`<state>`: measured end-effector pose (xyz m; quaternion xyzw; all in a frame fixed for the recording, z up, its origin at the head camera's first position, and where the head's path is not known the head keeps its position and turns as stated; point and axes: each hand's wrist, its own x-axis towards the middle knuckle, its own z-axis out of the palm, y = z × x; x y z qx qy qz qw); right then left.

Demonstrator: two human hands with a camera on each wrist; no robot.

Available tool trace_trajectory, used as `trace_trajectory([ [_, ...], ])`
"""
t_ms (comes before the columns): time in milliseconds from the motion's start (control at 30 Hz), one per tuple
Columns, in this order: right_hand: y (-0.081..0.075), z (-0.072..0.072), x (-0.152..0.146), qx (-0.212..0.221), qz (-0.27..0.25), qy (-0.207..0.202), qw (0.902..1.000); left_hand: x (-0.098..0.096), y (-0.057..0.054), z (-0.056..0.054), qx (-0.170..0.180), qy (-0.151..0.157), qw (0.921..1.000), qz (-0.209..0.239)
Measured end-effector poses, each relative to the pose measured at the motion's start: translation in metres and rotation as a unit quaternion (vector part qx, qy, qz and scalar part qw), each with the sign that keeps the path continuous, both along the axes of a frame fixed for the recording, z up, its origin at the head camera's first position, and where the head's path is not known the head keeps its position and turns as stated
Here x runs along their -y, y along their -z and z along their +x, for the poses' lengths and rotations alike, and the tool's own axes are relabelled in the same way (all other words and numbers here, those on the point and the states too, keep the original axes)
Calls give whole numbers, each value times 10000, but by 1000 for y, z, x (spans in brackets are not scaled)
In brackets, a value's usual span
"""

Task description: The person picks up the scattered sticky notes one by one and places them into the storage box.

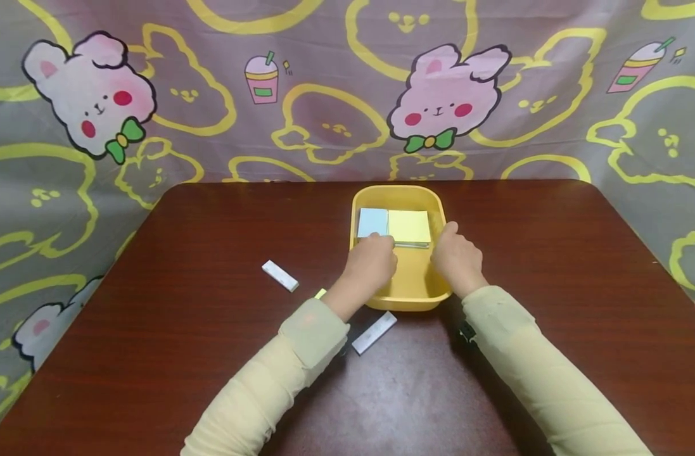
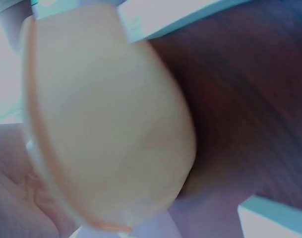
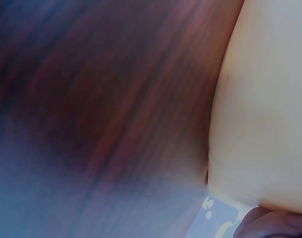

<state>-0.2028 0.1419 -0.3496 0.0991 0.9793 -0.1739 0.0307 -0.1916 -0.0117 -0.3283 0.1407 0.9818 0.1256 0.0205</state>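
A yellow plastic bin [image 1: 412, 272] with rounded corners stands on the table between both hands. My left hand [image 1: 372, 263] grips its left rim, fingers curled over the edge. On the opposite side, my right hand [image 1: 457, 258] holds the right rim with its thumb uppermost; fingers [image 3: 270, 223] show at the bin's edge in the right wrist view. Inside, toward the far end, lie a light blue paper pad [image 1: 372, 221] and a yellow paper pad [image 1: 408, 227] side by side. The left wrist view is filled by the bin's outer wall [image 2: 106, 119].
One small white bar [image 1: 280, 276] lies left of the bin, and another white bar [image 1: 374, 332] lies in front of it. A yellow-green piece [image 1: 320, 294] is mostly hidden behind the left forearm. A patterned cloth [image 1: 324, 63] hangs behind the dark wooden table [image 1: 210, 228].
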Motion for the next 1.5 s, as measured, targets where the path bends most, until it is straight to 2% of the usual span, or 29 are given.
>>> trace_trajectory([
  [100,0,0,-1,18,-21,11,10000,10,-9,-1,169,-59,9986,501],
  [267,0,0,0,41,-62,-6,10000,37,-22,2,-126,-450,9920,1170],
  [367,0,-1,0,21,-55,-7,10000,57,-24,3,-289,-671,9887,1310],
  [533,1,-2,1,55,-58,-14,10000,89,-22,3,-222,-978,9890,1085],
  [800,0,-2,0,79,-49,12,10000,129,-6,1,765,-1220,9872,688],
  [967,-2,-2,-1,107,-21,19,9999,149,3,3,905,-1222,9876,388],
  [1167,-4,-2,-1,158,-24,24,9999,163,12,5,932,-1440,9845,365],
  [1267,-4,-2,0,172,-34,23,9998,167,14,5,1074,-1574,9809,383],
  [1400,-5,-3,1,176,-19,42,9998,170,14,4,1310,-1608,9778,301],
  [1500,-6,-4,1,211,-2,52,9998,172,14,1,1358,-1580,9778,237],
])
